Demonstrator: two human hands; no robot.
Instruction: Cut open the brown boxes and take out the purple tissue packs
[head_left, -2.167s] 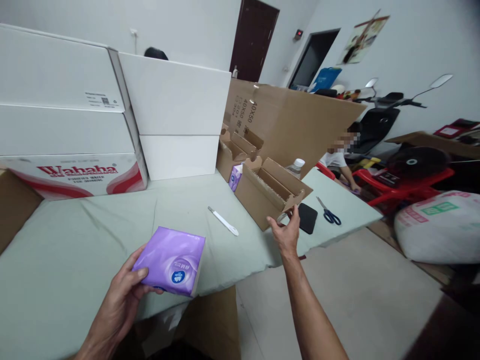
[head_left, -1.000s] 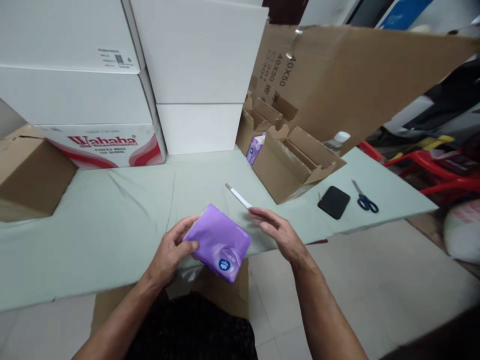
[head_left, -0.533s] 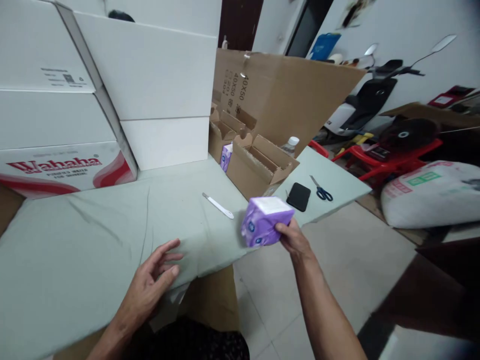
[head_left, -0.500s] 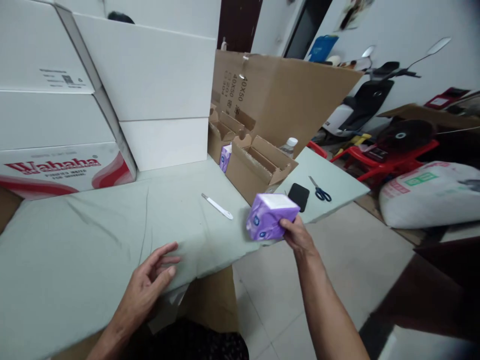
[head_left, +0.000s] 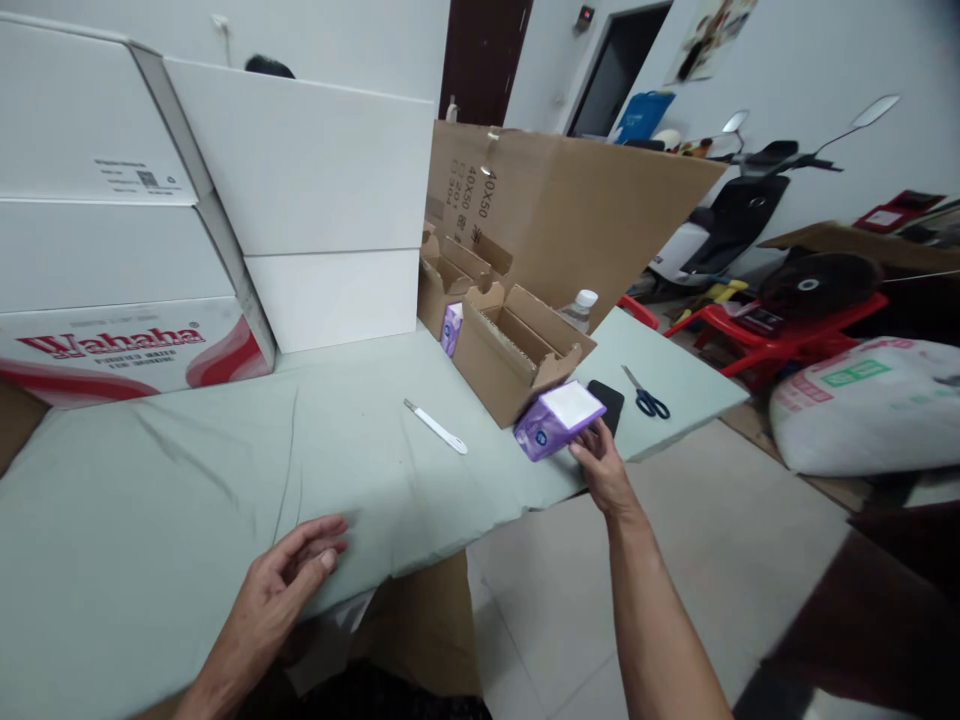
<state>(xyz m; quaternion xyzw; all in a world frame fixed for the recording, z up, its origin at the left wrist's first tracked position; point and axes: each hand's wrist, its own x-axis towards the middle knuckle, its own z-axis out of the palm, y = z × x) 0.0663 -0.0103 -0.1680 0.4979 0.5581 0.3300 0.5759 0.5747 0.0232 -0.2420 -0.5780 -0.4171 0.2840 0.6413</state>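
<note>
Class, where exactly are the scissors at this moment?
In the head view, the scissors lie right of centre on the table, just right of the flat black item that the purple pack and right hand partly hide.

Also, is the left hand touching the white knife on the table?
Apart. The head view shows a stretch of pale green cloth between the left hand and the white knife.

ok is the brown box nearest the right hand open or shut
Open: the brown box has an uncovered top, with its inside showing.
</note>
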